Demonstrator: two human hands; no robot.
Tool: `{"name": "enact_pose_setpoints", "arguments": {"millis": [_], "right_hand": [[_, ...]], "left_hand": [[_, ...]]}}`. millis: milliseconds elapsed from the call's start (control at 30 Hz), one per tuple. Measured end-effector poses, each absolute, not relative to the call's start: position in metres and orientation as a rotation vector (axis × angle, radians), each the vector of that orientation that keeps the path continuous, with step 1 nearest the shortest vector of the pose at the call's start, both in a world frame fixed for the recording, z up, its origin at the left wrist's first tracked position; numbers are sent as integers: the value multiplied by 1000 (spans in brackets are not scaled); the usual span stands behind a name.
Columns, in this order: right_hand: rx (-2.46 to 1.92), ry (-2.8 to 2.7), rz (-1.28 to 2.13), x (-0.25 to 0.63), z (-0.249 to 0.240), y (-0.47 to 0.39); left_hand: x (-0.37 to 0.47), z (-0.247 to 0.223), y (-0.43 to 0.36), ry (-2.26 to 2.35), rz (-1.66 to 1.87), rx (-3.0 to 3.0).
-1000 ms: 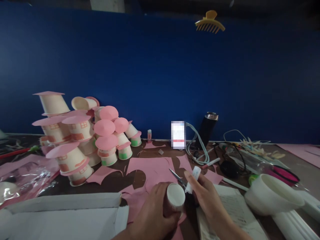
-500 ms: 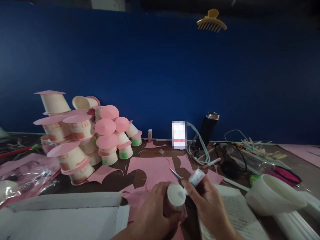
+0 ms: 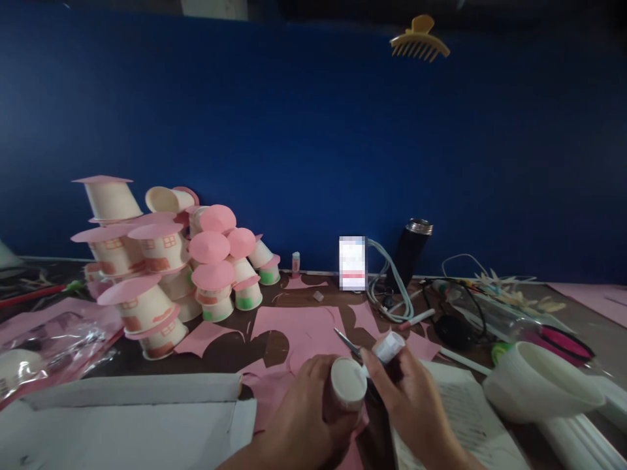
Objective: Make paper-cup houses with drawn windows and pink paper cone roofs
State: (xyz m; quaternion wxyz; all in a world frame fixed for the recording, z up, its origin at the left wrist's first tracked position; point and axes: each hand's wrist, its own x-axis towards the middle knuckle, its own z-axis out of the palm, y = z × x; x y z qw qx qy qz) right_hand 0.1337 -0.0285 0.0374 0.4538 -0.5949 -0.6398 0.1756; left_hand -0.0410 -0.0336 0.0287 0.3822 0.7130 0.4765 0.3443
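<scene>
My left hand (image 3: 308, 414) is wrapped around an upside-down paper cup (image 3: 349, 382), its white base facing up. In my right hand (image 3: 416, 395) is a small white glue tube (image 3: 389, 348), pinched between thumb and fingers. The tube tilts down to the left, and its tip meets the edge of the cup's base. Partly hidden under my right hand lies a pair of scissors (image 3: 347, 341), blades pointing away to the left. Pink paper sheets (image 3: 298, 333) with round cut-outs spread beneath and beyond both hands.
Stacked paper cups with pink roofs (image 3: 157, 248) stand at left, behind a white box (image 3: 122, 424). Nested paper cups (image 3: 539, 382) lie at right beside a printed booklet (image 3: 460, 405). Farther back are a phone (image 3: 353, 263), a cable (image 3: 406, 300) and a black flask (image 3: 409, 254).
The glue tube has turned slightly, and its tip now reaches the right edge of the cup's base. My left hand still holds the cup in about the same place.
</scene>
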Motion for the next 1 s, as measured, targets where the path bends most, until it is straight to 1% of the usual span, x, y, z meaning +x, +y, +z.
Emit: {"name": "enact_pose_setpoints", "arguments": {"millis": [133,300,433,733,1000], "right_hand": [[-1479,-1558,446,137,32,-23],[-1427,-1399,685,144,37,-21],[-1401,-1361,781,144,43,-26],[-1380,-1426,760,139,48,-32],[-1334,-1518,737,140,39,-35]], "left_hand": [[-42,30,-33,1217,869,1838],[-46,28,-29,1153,911,1863],[-49,25,-26,1190,924,1795],[-48,32,-27,1128,954,1812],[-39,26,-27,1256,963,1757]]}}
